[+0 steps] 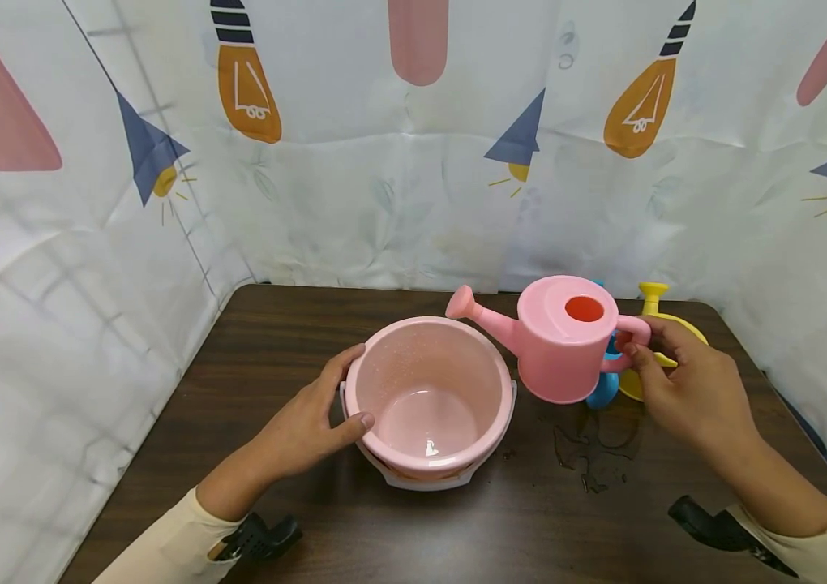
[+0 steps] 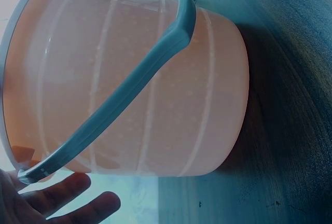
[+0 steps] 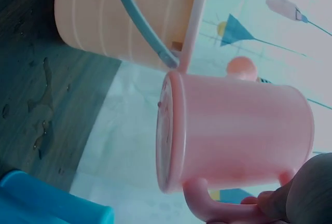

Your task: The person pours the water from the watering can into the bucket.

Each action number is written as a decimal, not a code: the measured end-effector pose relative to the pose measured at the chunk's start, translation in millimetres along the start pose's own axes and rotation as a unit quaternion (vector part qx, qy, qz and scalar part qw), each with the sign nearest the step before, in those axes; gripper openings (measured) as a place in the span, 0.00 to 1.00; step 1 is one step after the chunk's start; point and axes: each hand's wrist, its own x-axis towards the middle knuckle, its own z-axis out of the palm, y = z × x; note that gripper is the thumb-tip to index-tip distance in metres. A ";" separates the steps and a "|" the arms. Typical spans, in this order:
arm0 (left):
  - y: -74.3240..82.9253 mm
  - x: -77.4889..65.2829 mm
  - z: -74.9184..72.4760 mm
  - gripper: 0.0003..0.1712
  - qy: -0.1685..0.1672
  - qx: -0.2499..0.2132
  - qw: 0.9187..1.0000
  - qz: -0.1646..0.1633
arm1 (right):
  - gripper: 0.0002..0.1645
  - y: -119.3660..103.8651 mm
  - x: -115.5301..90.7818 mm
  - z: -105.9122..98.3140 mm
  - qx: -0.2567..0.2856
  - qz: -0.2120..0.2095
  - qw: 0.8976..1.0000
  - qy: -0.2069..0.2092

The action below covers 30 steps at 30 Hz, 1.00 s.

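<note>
A pink bucket [image 1: 431, 465] stands upright on the table, its pale handle [image 2: 124, 99] hanging down against the ribbed side. My left hand [image 1: 311, 426] holds the bucket's left rim, thumb laid over the edge and fingers along the outside. To the right, my right hand [image 1: 698, 389] grips the looped handle of a pink toy watering can [image 1: 559, 361], thumb and fingers around it. The can is raised off the table and nearly level. Its round spout head [image 1: 461, 302] overlaps the bucket's far right rim in the head view. Shallow clear water shows at the bucket's bottom.
Behind the raised can stand a blue toy [image 1: 605, 392], mostly hidden, and a yellow watering can [image 1: 653, 294]. Spilled water [image 1: 589, 454] lies on the dark wooden table [image 1: 289, 324] right of the bucket. A patterned white curtain [image 1: 355, 203] hangs around the back and sides.
</note>
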 end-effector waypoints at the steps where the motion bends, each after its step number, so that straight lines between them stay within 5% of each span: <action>1: 0.1 0.0 0.0 0.50 0.000 0.000 1.000 0.000 | 0.21 -0.4 0.3 -0.4 0.001 -0.003 1.000 0.000; 30: -1.9 -0.5 2.1 0.50 -0.001 -0.011 1.000 0.002 | 0.24 -22.2 21.1 -1.0 -0.015 -0.083 0.996 -0.017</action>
